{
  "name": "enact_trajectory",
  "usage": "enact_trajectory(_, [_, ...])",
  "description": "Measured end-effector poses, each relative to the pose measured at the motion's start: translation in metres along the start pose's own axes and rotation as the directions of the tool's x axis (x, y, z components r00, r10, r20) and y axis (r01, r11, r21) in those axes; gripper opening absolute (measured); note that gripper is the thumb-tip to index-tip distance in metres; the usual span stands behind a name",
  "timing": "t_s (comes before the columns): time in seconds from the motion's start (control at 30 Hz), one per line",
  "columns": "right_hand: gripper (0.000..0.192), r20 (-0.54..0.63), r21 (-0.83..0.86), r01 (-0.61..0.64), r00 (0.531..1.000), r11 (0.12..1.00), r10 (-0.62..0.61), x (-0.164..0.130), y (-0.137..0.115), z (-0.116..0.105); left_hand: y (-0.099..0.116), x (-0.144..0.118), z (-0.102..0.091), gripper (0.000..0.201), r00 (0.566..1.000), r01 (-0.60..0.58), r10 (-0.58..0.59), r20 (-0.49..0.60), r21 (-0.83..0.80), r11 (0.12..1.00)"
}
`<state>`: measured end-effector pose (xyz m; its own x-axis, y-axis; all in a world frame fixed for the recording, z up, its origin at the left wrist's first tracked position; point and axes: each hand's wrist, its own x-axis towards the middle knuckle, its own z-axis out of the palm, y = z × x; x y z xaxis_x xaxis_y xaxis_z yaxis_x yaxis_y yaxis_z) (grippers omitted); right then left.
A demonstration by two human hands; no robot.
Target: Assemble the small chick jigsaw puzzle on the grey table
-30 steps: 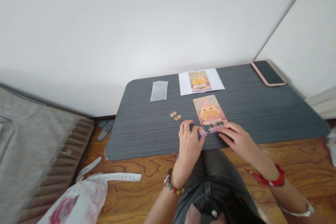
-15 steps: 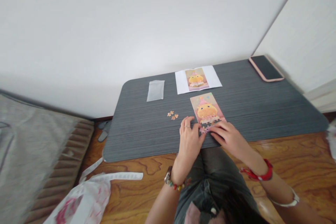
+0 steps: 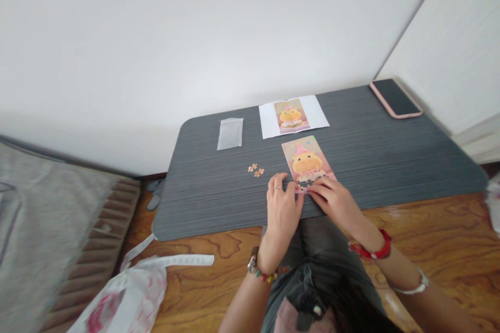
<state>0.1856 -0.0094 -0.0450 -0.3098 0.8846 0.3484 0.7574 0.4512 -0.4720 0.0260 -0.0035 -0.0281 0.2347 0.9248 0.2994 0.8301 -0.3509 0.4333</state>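
Note:
A jigsaw puzzle (image 3: 307,160) with a yellow cartoon animal in a pink party hat lies on the dark table, its lower edge jagged. Right below that edge is a narrow strip of joined puzzle pieces (image 3: 301,190), partly covered by fingers. My left hand (image 3: 282,205) grips the strip's left end between thumb and fingers. On the strip's right side are the bent fingers of my right hand (image 3: 339,203), pressed together. Whether the strip locks into the puzzle cannot be made out. A few loose puzzle pieces (image 3: 256,170) lie left of the puzzle.
Behind the puzzle lies a white sheet (image 3: 319,112) printed with the same picture. A clear plastic bag (image 3: 230,134) rests to its left, and a phone (image 3: 396,99) in a pink case at the table's far right. A plastic carrier bag (image 3: 133,296) sits below the table's left corner.
Both hands have brought the strip slightly up against the puzzle's lower edge, narrowing the gap. My right hand has shifted a little left. The view has tilted slightly.

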Motion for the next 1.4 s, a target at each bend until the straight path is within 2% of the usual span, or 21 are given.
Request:
enact_trajectory(0.37, [0.025,0.027,-0.232,0.152,0.988,0.961,-0.15,-0.003,-0.012,-0.007,0.001,0.0,-0.002,0.004,1.0,0.017,-0.017,0.026,-0.013,1.0])
enact_trajectory(0.53, [0.025,0.099,-0.241,0.238,0.971,0.941,-0.22,-0.003,-0.01,-0.009,0.001,-0.001,0.0,0.005,1.0,0.012,-0.012,0.018,-0.015,1.0])
enact_trajectory(0.77, [0.026,0.127,-0.195,0.213,0.973,0.957,-0.191,-0.003,-0.009,-0.007,0.0,-0.002,-0.004,0.016,0.996,-0.087,0.087,-0.002,0.006,0.996])
enact_trajectory(0.93, [0.027,0.079,-0.157,0.137,0.989,0.978,-0.126,-0.005,-0.007,-0.009,0.002,-0.003,-0.004,0.014,0.995,-0.101,0.101,-0.001,0.032,0.994])
enact_trajectory(1.03, [0.027,0.07,-0.146,0.142,0.989,0.979,-0.133,-0.007,-0.005,-0.011,0.003,-0.003,-0.004,0.016,0.992,-0.124,0.123,0.016,0.042,0.991])
enact_trajectory(1.2, [0.025,0.119,-0.248,0.214,0.975,0.945,-0.189,-0.007,-0.006,-0.013,0.0,-0.003,-0.004,0.017,0.986,-0.165,0.163,0.038,0.059,0.985])
enact_trajectory(1.4, [0.03,0.21,-0.441,0.287,0.954,0.85,-0.213,-0.007,-0.027,-0.007,-0.006,-0.003,-0.002,0.015,0.97,-0.237,0.232,0.073,0.063,0.969])
